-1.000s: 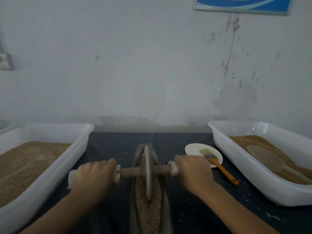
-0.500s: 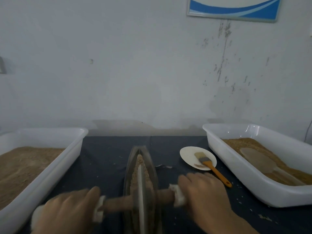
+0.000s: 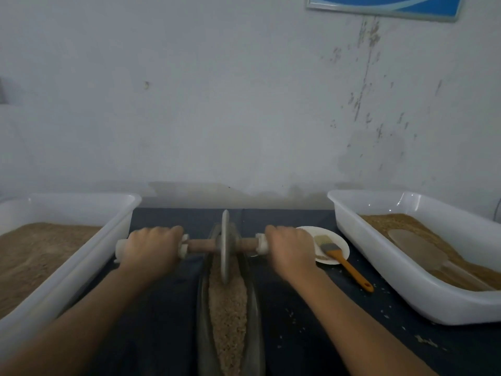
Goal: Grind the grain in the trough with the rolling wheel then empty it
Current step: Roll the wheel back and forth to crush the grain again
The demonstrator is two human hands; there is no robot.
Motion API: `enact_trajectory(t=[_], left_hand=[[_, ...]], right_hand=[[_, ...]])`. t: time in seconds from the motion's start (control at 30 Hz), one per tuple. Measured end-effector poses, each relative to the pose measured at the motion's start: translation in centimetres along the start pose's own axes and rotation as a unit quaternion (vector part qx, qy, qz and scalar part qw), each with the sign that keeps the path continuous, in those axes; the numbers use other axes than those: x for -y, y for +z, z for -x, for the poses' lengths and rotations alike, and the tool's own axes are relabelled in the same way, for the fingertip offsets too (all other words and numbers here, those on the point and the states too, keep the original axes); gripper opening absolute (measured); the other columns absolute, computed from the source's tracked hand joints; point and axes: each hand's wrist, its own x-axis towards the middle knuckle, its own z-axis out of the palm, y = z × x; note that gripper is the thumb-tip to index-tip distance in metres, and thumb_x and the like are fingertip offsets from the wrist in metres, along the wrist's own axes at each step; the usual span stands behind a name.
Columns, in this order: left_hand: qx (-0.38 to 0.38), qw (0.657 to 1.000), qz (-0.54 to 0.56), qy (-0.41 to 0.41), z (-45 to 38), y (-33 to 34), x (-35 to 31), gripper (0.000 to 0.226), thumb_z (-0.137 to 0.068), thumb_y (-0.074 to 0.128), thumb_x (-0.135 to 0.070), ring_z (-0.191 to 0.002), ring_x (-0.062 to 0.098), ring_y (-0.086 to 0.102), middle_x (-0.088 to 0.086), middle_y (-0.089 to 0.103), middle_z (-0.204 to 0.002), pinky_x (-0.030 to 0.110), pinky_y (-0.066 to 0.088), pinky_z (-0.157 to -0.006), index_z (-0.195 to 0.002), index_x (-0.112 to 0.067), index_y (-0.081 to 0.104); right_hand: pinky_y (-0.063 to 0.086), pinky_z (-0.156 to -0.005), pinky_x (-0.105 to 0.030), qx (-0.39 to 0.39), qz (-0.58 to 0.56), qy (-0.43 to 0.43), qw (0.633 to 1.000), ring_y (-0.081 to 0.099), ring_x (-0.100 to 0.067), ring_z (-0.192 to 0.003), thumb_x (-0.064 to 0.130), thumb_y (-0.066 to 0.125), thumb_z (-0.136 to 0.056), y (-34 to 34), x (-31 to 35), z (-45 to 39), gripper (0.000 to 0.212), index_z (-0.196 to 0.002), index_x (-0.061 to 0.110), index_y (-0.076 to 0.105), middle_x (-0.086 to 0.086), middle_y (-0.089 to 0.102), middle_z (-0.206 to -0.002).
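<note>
Trough (image 3: 254, 308) runs lengthwise away; wheel (image 3: 224, 248) axle crosswise.

The room is dim, lit softly and evenly, with a cool grey cast over the wall (image 3: 244, 90). Small glints sit on the inner wall of the right-hand tub (image 3: 406, 204), and a faint band of shadow runs along the wall's foot. The rolling wheel (image 3: 225, 246) and both forearms look smeared with motion blur. The wide lens bows the tubs outward at the edges.
</note>
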Motion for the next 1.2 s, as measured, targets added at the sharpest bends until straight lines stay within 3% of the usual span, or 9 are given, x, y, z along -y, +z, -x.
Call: enact_trajectory(t=[0.13,0.27,0.47,0.53,0.6,0.67,0.9,1.1,1.2], left_hand=[[0.004,1.0,0.016,-0.003,1.1,0.4,0.0,0.022,-0.089,0.051,-0.046,-0.066,0.01,0.054,-0.011,0.055,-0.076,0.027,0.04,-0.06,-0.079,-0.03,0.038],[0.091,0.992,0.075,0.045,6.5,-0.2,1.3,0.02,-0.083,0.051,-0.057,-0.064,-0.004,0.051,-0.017,0.054,-0.075,0.02,0.044,-0.062,-0.082,-0.043,0.037],[0.231,0.966,0.106,0.042,9.7,-2.2,2.7,0.037,-0.077,0.041,-0.072,-0.113,-0.001,0.049,-0.025,0.049,-0.121,0.027,0.037,-0.103,-0.11,-0.057,0.036],[0.182,0.979,0.076,0.06,9.8,-2.5,2.1,0.025,-0.076,0.037,-0.07,-0.094,-0.007,0.052,-0.027,0.053,-0.101,0.022,0.043,-0.086,-0.099,-0.062,0.03],[0.102,0.992,0.043,0.058,8.8,-2.2,1.1,0.015,-0.079,0.041,-0.062,-0.069,-0.006,0.048,-0.021,0.051,-0.079,0.022,0.041,-0.067,-0.085,-0.054,0.031],[0.048,0.998,0.022,0.03,6.5,-1.2,0.5,0.02,-0.08,0.048,-0.056,-0.062,-0.003,0.047,-0.017,0.05,-0.072,0.024,0.041,-0.059,-0.077,-0.043,0.034],[-0.015,1.0,0.0,-0.003,-0.3,1.6,0.7,0.022,-0.085,0.051,-0.043,-0.066,0.015,0.058,-0.01,0.056,-0.073,0.028,0.039,-0.056,-0.074,-0.031,0.037],[-0.002,0.998,-0.005,0.057,5.6,-0.8,0.2,0.028,-0.082,0.056,-0.054,-0.063,0.0,0.047,-0.015,0.046,-0.072,0.021,0.04,-0.059,-0.079,-0.038,0.033],[-0.003,0.994,0.048,0.096,9.3,-1.8,1.0,0.029,-0.079,0.048,-0.061,-0.058,0.0,0.045,-0.015,0.044,-0.066,0.024,0.041,-0.057,-0.072,-0.039,0.031]], right_hand=[[0.032,-0.061,-0.033,0.004,0.008,-0.007,1.0,0.059,-0.022,-0.077,0.026,0.063,-0.083,-0.6,0.2,0.1,0.014,-0.091,0.022,0.053,-0.001,0.064,-0.088],[0.041,-0.068,-0.031,0.056,-0.051,-0.052,0.996,0.056,-0.016,-0.079,0.035,0.066,-0.081,-3.5,-0.3,5.0,0.022,-0.095,0.026,0.051,0.006,0.061,-0.09],[0.034,-0.038,-0.023,-0.001,-0.041,-0.108,0.993,0.044,-0.007,-0.04,0.036,0.083,-0.028,-7.6,-0.9,10.8,0.046,-0.06,0.03,0.05,0.009,0.047,-0.048],[0.033,-0.037,-0.025,0.03,-0.021,-0.098,0.994,0.045,-0.009,-0.04,0.039,0.082,-0.032,-6.9,-0.8,10.4,0.044,-0.06,0.03,0.049,0.008,0.047,-0.048],[0.039,-0.041,-0.029,0.042,-0.018,-0.079,0.996,0.05,-0.012,-0.047,0.039,0.081,-0.05,-4.8,-0.8,8.9,0.037,-0.067,0.029,0.049,0.008,0.053,-0.056],[0.043,-0.049,-0.032,0.021,-0.02,-0.054,0.998,0.055,-0.016,-0.056,0.035,0.076,-0.067,-2.8,-0.5,6.3,0.029,-0.075,0.027,0.05,0.006,0.058,-0.066],[0.028,-0.055,-0.031,-0.017,0.007,-0.013,1.0,0.059,-0.023,-0.065,0.031,0.071,-0.074,1.0,-0.1,-1.1,0.021,-0.081,0.023,0.053,0.001,0.064,-0.075],[0.043,-0.065,-0.033,0.032,-0.053,-0.023,0.998,0.058,-0.018,-0.075,0.034,0.062,-0.082,-1.2,-0.4,4.1,0.015,-0.087,0.026,0.05,0.004,0.06,-0.083],[0.047,-0.058,-0.029,0.049,-0.064,-0.073,0.994,0.054,-0.01,-0.063,0.04,0.077,-0.064,-4.9,-0.9,8.6,0.033,-0.08,0.032,0.05,0.009,0.056,-0.071]])
